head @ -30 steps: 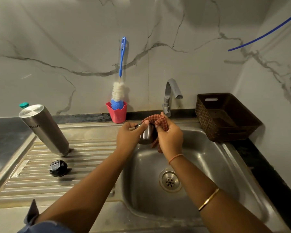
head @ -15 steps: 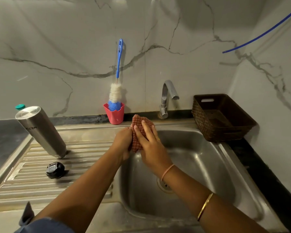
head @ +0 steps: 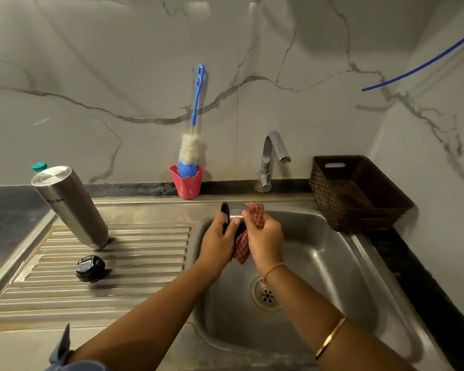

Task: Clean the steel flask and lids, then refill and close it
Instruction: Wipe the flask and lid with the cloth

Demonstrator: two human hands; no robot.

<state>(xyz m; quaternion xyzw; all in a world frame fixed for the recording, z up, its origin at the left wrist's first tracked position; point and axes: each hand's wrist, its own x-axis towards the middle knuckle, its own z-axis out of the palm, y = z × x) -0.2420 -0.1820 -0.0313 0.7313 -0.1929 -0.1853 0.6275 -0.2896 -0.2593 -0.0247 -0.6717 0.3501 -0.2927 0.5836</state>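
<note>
The steel cup lid lay on its side above the back left corner of the sink. Its long axis ran left to right, with the black-rimmed mouth to your left and the steel end to your right. Your left hand gripped it from the near side, fingers curled round the rim end. The free end pointed at your right hand, which was clenched on the red checked cloth and pressed it there. I judge the next wipe had to run along that axis. The steel flask stood mouth down at the back left of the drainboard. The black inner lid lay nearer its front, and both were well apart from your hands.
</note>
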